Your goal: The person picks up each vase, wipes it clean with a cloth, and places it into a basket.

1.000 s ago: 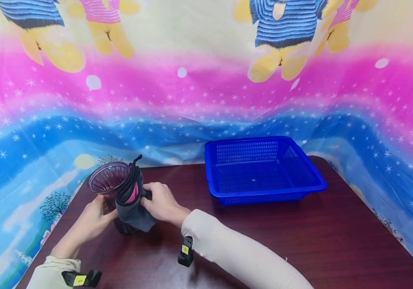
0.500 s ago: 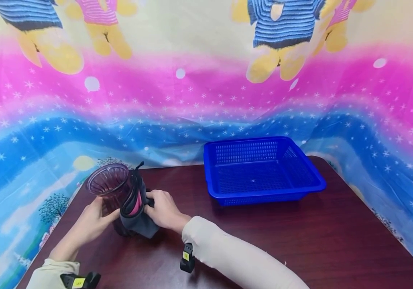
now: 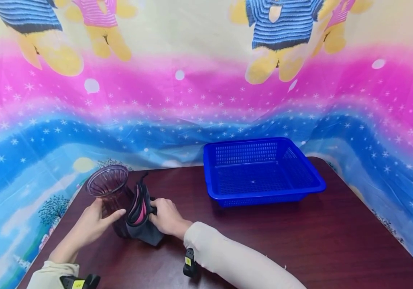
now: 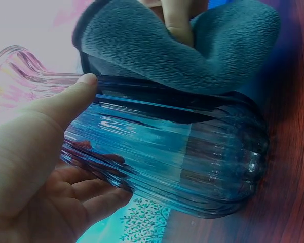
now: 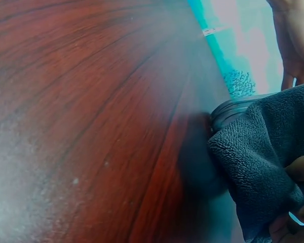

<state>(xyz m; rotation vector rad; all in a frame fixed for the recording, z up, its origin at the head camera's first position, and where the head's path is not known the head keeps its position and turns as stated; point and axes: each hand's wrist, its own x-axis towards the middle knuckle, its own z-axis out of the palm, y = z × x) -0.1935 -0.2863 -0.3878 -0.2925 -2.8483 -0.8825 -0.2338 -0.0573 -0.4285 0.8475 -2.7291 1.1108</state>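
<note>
A clear, purple-tinted fluted glass vase [image 3: 109, 184] with a flared mouth stands tilted slightly left on the table. My left hand [image 3: 90, 224] holds it below the mouth, thumb on the near side and fingers behind. In the left wrist view, the ribbed body of the vase [image 4: 162, 147] shows between thumb and fingers. My right hand [image 3: 170, 217] pinches a folded grey plush cloth [image 3: 144, 232] with dark edging and a pink patch at the vase's right side. The cloth [image 5: 253, 157] covers much of the vase in the right wrist view, where only part of the right hand shows.
A blue plastic basket [image 3: 264, 194] with perforated walls stands at the back right of the dark red-brown wooden table [image 3: 264, 245]. A printed fabric backdrop [image 3: 192, 104] rises right behind the table's back and left edges. Black wrist cameras [image 3: 189, 263] sit at both cuffs.
My right hand has drawn the cloth down along the vase and a little to the right, exposing more of the glass. The left hand keeps its hold; its thumb now shows fully.
</note>
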